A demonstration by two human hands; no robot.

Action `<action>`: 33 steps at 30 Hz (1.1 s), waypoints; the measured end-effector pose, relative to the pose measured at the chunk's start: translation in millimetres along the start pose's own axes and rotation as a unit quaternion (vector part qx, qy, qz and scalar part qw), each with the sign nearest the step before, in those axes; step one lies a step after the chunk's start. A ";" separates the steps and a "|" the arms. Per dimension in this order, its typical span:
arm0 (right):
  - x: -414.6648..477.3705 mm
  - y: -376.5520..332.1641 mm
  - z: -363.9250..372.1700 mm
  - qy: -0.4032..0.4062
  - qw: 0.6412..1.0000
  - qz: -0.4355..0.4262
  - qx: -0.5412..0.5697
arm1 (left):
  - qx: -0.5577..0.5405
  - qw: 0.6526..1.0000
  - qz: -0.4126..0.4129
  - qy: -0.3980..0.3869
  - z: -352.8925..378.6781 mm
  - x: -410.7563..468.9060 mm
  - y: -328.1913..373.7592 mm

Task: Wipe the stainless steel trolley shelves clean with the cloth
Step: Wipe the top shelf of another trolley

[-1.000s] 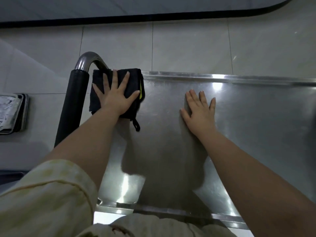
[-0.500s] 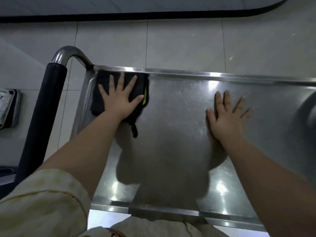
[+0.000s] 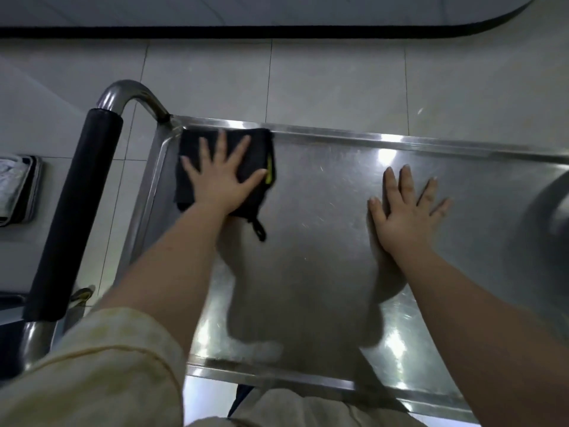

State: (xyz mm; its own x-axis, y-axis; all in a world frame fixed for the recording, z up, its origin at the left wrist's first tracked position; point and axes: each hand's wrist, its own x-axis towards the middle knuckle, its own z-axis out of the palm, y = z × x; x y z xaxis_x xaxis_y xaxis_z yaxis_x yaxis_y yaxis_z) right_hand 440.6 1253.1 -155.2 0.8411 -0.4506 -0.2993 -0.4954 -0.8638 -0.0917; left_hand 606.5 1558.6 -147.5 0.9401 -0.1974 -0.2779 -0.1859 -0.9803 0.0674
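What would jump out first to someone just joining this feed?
The left hand presses flat on a black cloth in the far-left corner of the steel shelf. The right hand lies spread on bare metal further right. A black-padded handle runs along the trolley's left end.

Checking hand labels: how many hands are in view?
2. Left hand presses the black cloth at the far-left corner of the shelf; right hand lies flat on its bare steel.
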 end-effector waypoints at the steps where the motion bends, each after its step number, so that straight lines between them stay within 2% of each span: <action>1: -0.4 -1.4 0.7 0.001 1.000 -0.001 0.000 | 0.002 1.000 -0.025 -0.007 -5.5 3.0 -26.4; 3: -1.6 -5.1 1.6 0.005 1.000 0.001 -0.007 | 0.010 0.999 -0.048 -0.021 -10.2 8.6 -50.6; 6: -2.0 -6.9 1.2 0.008 1.000 0.006 -0.010 | -0.001 0.999 -0.051 -0.014 -4.0 15.1 -12.5; 8: -1.9 -7.3 0.3 0.008 1.000 0.004 -0.008 | 0.007 1.000 0.008 -0.008 5.2 13.9 44.8; 11: -2.7 -8.2 -1.7 0.014 1.000 0.008 0.009 | 0.023 0.990 0.139 -0.032 14.7 -6.4 138.6; 14: -3.5 -5.0 -3.1 0.013 1.000 0.006 0.008 | 0.031 0.977 0.207 -0.044 19.1 -25.7 168.8; 16: -2.8 -3.0 -3.3 0.004 1.000 0.009 0.009 | 0.005 0.982 0.189 -0.018 16.7 -19.3 142.2; 21: 0.2 -7.3 -3.1 0.001 1.000 0.017 -0.013 | -0.011 1.000 0.005 0.012 -5.1 19.0 -0.9; 23: 0.7 -9.4 -2.7 0.000 1.000 0.017 -0.022 | 0.004 1.000 -0.008 0.001 -11.9 24.2 -43.2; 25: -0.4 -11.0 -2.4 0.000 1.000 0.018 -0.024 | 0.016 1.000 -0.008 -0.009 -11.1 25.1 -53.7; 28: -1.2 -12.4 -3.8 -0.003 0.999 0.023 -0.024 | -0.006 1.000 -0.010 -0.025 -5.9 24.2 -11.5; 33: 4.1 -9.0 -2.2 -0.012 0.999 0.026 -0.026 | 0.014 0.992 0.120 -0.043 11.7 -3.9 145.4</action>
State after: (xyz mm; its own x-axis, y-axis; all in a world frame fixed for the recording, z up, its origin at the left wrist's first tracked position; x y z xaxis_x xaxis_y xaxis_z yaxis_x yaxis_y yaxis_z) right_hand 449.0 1258.5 -153.5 0.8081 -0.4907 -0.3259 -0.5262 -0.8500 -0.0251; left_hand 572.5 1416.7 -147.9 0.8397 -0.4247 -0.3383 -0.4107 -0.9044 0.1160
